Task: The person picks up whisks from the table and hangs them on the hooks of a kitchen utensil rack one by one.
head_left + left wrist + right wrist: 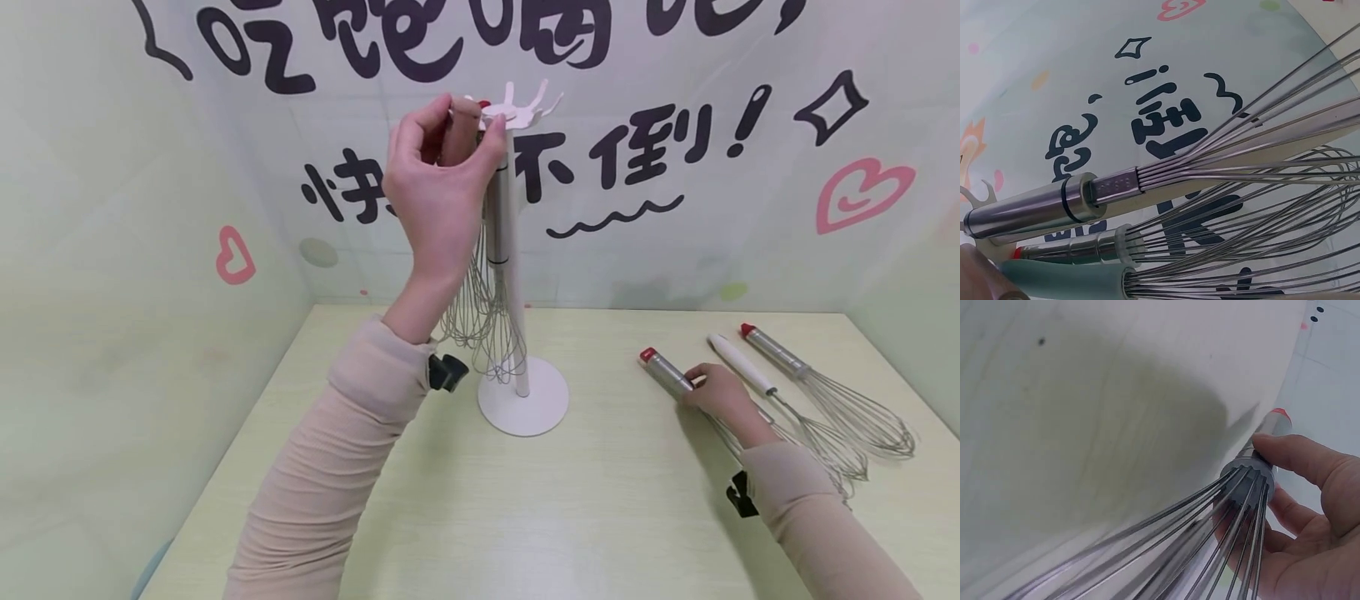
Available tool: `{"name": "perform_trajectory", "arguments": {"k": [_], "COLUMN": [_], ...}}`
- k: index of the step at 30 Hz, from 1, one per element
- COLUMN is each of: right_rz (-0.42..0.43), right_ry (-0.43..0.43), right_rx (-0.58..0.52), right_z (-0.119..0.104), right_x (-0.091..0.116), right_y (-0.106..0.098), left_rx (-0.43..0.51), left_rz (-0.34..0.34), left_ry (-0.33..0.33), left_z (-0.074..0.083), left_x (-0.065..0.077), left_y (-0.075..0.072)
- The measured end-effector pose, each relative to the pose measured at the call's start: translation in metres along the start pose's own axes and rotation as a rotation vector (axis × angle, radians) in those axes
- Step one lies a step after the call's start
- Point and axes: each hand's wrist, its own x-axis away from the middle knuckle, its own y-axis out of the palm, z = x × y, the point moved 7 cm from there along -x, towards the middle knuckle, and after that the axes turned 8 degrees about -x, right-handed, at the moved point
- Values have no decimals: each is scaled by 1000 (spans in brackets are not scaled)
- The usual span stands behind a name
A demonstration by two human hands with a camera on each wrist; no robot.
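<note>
A white stand [551, 408] with upturned hooks on top carries several hanging whisks. My left hand [441, 187] is raised to the hooks, fingers curled at the upper end of a whisk; its grip is partly hidden. Beside the thumb hangs a whisk with a black-ringed steel handle [497, 221]. In the left wrist view, a whisk with a teal handle [1066, 279] lies closest to my fingers, and a red-ended steel whisk [1075, 249] hangs between these two. At the right, my right hand [723, 396] holds a red-tipped steel whisk [666, 372] by its handle, thumb on one side, fingers beneath.
Right of my right hand lie a white-handled whisk [742, 365] and another red-tipped steel whisk [776, 350], both on the pale wooden table [600, 517]. Behind the table hangs a printed backdrop [675, 258] with black lettering, and side panels flank it.
</note>
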Motion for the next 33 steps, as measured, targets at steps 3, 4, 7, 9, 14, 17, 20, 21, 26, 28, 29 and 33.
{"name": "perform_trajectory", "arguments": {"k": [3, 4, 7, 9, 14, 17, 20, 21, 26, 28, 29, 33], "right_rz": [11, 14, 24, 39, 97, 134, 163, 171, 214, 225, 227, 222], "right_ry": [-11, -16, -29, -45, -86, -109, -123, -129, -156, -169, -175, -180], "right_rx": [-25, -35, -63, -73, -97, -119, -146, -154, -207, -240, -256, -307], "right_z": [-3, -5, -10, -15, -30, -38, -46, -49, -67, -76, -81, -100], "right_x": [0, 0, 2, 2, 4, 5, 6, 7, 11, 14, 15, 24], "right_y": [-2, -3, -5, -7, -13, -16, -20, -21, -27, -30, -32, -37], "left_rx": [2, 0, 0, -1, -12, -16, -14, -11, 21, 36, 42, 46], "left_rz": [-5, -7, -15, -23, -33, -38, -53, -58, -78, -86, -92, -104], "left_ry": [-6, -7, -12, -13, 0, 10, 8, 5, -5, -11, -13, -19], "left_z": [0, 0, 0, -1, -4, -5, -7, -8, -12, -13, -14, -15], "left_x": [-2, -3, -5, -6, -12, -15, -17, -17, -20, -21, -21, -21], "left_y": [-1, -2, -2, -2, -3, -3, -4, -5, -6, -7, -7, -7]}}
